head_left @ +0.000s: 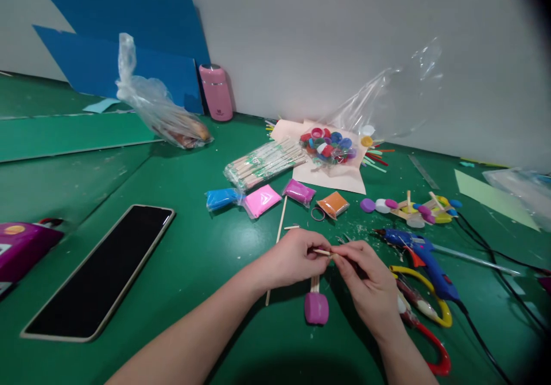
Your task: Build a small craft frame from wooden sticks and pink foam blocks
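Note:
My left hand (pixel 299 259) pinches a short, thin wooden stick (pixel 322 252) by one end. At the stick's other end, the fingertips of my right hand (pixel 365 276) are closed on it. Just below my hands lies a purple rounded piece (pixel 316 308) with wooden sticks coming out of its top, their upper ends hidden by my left hand. A long wooden stick (pixel 281 224) passes beneath my left wrist. Beyond that hand is a short piece of stick (pixel 291 228). Partly hidden behind my right fingers are small metal tips (pixel 344 239).
Right: a blue glue gun (pixel 424 250), yellow-handled scissors (pixel 445 313), red-handled scissors (pixel 441 356), a stick-and-cap model (pixel 415 210). Behind: coloured clay packets (pixel 262 201), bagged sticks (pixel 264 164), bottle caps (pixel 331 147). Left: a phone (pixel 101 273), a pink flask (pixel 216 93).

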A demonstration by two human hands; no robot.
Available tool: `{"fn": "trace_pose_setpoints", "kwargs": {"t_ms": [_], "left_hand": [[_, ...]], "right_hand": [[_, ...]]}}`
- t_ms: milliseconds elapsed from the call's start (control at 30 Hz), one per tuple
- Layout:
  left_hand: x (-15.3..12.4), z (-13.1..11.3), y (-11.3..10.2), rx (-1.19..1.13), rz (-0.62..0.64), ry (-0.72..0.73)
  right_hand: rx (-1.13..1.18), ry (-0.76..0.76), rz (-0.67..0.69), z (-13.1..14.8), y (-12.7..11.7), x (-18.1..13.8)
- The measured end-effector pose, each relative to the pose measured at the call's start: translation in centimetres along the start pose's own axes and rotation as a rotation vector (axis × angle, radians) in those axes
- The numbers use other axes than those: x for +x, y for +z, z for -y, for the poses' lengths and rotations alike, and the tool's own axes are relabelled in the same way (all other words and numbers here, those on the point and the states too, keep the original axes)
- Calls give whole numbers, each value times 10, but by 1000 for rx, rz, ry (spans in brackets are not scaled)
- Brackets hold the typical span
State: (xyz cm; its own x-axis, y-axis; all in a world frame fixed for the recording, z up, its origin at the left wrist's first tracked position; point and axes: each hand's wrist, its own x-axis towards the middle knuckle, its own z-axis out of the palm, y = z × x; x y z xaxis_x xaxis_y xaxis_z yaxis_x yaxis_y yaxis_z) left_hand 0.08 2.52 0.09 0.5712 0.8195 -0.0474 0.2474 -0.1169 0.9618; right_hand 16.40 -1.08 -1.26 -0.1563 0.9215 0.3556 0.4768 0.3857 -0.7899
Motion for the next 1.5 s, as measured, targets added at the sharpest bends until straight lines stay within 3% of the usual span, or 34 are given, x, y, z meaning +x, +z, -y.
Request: {"fn": "trace_pose_setpoints", "kwargs": {"t_ms": [633,1200,1500], "left_hand": [[0,10,1,-256,18,-81],[0,10,1,-244,14,-65],[-2,5,2,-113,-97,-67]], "right_hand": [[-16,-6,-30,-1,2,-2],[-6,15,-11,0,1,-2],[-9,39,18,2,-1,-1]]}}
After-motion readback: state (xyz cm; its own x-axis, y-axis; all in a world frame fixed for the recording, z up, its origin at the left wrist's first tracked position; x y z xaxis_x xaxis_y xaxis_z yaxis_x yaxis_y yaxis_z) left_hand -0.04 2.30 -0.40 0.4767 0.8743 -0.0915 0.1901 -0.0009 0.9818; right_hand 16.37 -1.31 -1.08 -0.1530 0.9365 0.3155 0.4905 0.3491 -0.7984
